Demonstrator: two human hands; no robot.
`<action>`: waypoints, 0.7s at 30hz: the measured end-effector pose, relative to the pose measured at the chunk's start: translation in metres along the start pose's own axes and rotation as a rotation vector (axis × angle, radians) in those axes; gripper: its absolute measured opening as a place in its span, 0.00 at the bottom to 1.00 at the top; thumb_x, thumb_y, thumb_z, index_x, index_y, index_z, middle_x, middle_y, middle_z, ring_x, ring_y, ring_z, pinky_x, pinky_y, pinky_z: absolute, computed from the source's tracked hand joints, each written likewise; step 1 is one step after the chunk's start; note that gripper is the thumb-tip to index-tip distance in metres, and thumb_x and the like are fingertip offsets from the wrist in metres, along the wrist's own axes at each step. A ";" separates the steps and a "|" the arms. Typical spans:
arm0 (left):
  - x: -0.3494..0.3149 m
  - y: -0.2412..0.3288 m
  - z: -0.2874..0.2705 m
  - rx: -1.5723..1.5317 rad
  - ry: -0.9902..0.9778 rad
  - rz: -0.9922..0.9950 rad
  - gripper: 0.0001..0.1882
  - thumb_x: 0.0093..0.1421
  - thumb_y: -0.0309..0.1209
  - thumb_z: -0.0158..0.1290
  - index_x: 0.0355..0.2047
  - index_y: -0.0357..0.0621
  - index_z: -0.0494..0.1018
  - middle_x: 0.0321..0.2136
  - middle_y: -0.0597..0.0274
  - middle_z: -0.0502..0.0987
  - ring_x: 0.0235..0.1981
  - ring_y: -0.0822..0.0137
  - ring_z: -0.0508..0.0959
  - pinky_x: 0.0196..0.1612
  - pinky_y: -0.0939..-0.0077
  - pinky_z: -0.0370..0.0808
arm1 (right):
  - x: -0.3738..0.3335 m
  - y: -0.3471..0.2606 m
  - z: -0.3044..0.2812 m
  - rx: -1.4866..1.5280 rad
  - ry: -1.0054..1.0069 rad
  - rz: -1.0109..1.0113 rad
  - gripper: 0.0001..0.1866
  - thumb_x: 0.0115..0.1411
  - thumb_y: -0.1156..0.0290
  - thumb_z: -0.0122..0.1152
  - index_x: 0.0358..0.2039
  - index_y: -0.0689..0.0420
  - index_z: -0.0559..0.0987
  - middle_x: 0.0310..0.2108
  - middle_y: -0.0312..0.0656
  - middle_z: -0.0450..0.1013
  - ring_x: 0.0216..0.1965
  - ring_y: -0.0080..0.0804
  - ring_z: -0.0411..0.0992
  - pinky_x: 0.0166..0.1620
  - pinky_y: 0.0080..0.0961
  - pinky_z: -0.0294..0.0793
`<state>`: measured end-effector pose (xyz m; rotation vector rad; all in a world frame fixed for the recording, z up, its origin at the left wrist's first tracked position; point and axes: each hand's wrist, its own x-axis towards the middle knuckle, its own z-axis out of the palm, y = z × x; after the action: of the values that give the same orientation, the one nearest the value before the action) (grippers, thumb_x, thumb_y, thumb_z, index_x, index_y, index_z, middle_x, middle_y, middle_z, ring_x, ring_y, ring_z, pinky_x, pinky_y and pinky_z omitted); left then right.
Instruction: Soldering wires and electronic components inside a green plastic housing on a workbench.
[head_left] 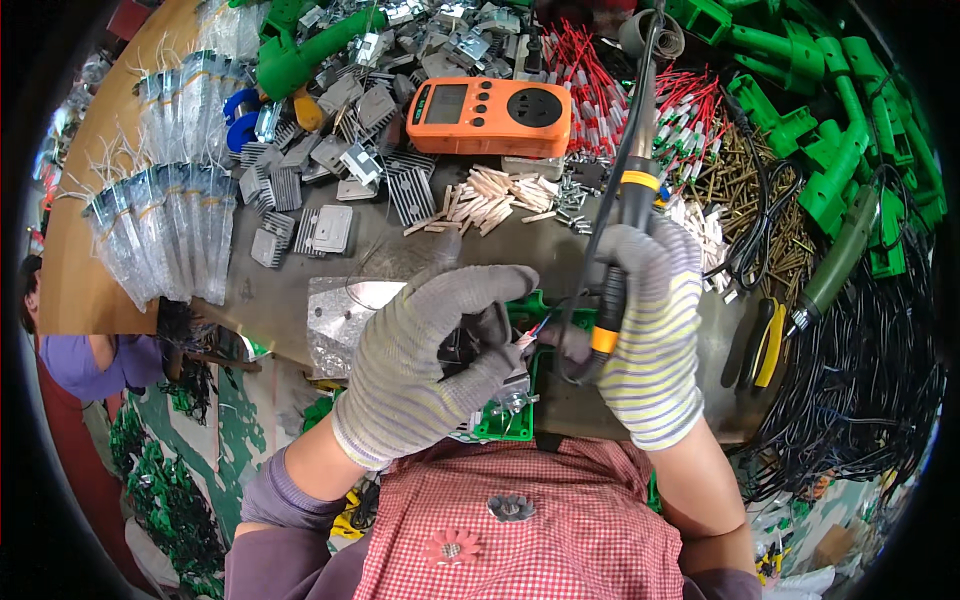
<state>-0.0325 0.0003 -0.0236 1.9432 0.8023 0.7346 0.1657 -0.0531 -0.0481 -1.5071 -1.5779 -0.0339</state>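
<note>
My left hand (430, 360), in a grey striped glove, is closed with thumb and fingers pinched around thin wires (527, 339) with red and blue strands. Below it lies an open green plastic housing (507, 422), mostly hidden by the hand, with clear and metal parts inside. My right hand (655, 330), gloved alike, grips the black handle with orange bands of a soldering iron (609, 325). Its metal barrel points away from me, toward a round metal coil (652, 36) at the far edge. The iron's black cord loops beside the handle.
Beyond my hands lie an orange power meter (490, 117), white sticks (495, 197), grey heat sinks (325, 230) and red wires (590, 85). At right are brass screws (785, 215), yellow-black pliers (768, 343), a green electric screwdriver (840, 260) and black cables (850, 400). Bagged parts (165, 235) are at left.
</note>
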 end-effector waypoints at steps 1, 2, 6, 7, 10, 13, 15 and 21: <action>0.004 0.000 -0.002 0.047 -0.040 0.083 0.27 0.51 0.18 0.60 0.53 0.42 0.71 0.31 0.62 0.75 0.29 0.73 0.76 0.34 0.78 0.74 | -0.013 -0.006 -0.005 0.347 -0.116 0.355 0.28 0.39 0.76 0.71 0.44 0.52 0.73 0.39 0.45 0.68 0.36 0.41 0.69 0.37 0.37 0.72; 0.007 0.000 -0.005 0.094 -0.079 0.166 0.27 0.51 0.15 0.60 0.53 0.38 0.70 0.37 0.60 0.75 0.32 0.73 0.78 0.36 0.78 0.76 | -0.009 -0.007 -0.013 0.287 -0.098 0.260 0.30 0.38 0.76 0.74 0.44 0.52 0.72 0.39 0.44 0.67 0.36 0.39 0.68 0.38 0.35 0.72; 0.026 0.018 -0.012 0.164 -0.226 -0.010 0.31 0.49 0.17 0.58 0.56 0.40 0.69 0.33 0.58 0.76 0.32 0.67 0.79 0.38 0.75 0.76 | -0.009 0.000 -0.025 0.216 -0.003 0.015 0.36 0.38 0.70 0.80 0.47 0.54 0.69 0.39 0.41 0.67 0.36 0.36 0.68 0.41 0.32 0.72; 0.030 0.020 -0.014 0.165 -0.227 -0.008 0.31 0.49 0.17 0.58 0.56 0.40 0.69 0.33 0.58 0.76 0.32 0.67 0.79 0.38 0.75 0.76 | -0.009 0.003 -0.029 0.249 0.013 -0.040 0.38 0.39 0.68 0.81 0.48 0.55 0.67 0.39 0.40 0.67 0.37 0.35 0.69 0.42 0.32 0.72; 0.040 0.023 -0.018 0.282 -0.323 0.047 0.31 0.49 0.18 0.57 0.56 0.41 0.69 0.30 0.60 0.76 0.31 0.65 0.80 0.37 0.75 0.76 | -0.021 0.012 -0.039 0.323 0.102 0.062 0.38 0.41 0.60 0.81 0.48 0.54 0.67 0.40 0.42 0.68 0.39 0.34 0.70 0.44 0.32 0.72; 0.054 0.023 -0.024 0.477 -0.421 0.252 0.32 0.48 0.19 0.58 0.57 0.41 0.69 0.27 0.62 0.76 0.30 0.64 0.80 0.37 0.74 0.76 | -0.025 0.000 -0.057 0.615 0.262 0.352 0.31 0.48 0.56 0.77 0.45 0.54 0.68 0.41 0.44 0.69 0.39 0.35 0.71 0.45 0.32 0.72; 0.061 0.028 -0.024 0.467 -0.519 0.188 0.31 0.48 0.21 0.58 0.56 0.42 0.70 0.27 0.62 0.76 0.29 0.64 0.79 0.38 0.74 0.75 | -0.031 0.017 -0.071 0.619 0.324 0.304 0.28 0.55 0.48 0.68 0.42 0.57 0.70 0.38 0.44 0.70 0.37 0.35 0.71 0.44 0.33 0.73; 0.046 0.026 -0.021 0.162 -0.325 -0.163 0.29 0.48 0.21 0.59 0.54 0.43 0.72 0.27 0.67 0.75 0.28 0.75 0.74 0.36 0.81 0.72 | -0.053 0.062 -0.112 1.170 0.492 0.329 0.28 0.63 0.43 0.57 0.40 0.60 0.73 0.36 0.45 0.73 0.36 0.40 0.72 0.43 0.35 0.75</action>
<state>-0.0137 0.0355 0.0166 2.0429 0.8244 0.2520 0.2704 -0.1436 -0.0501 -0.6951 -0.6672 0.5658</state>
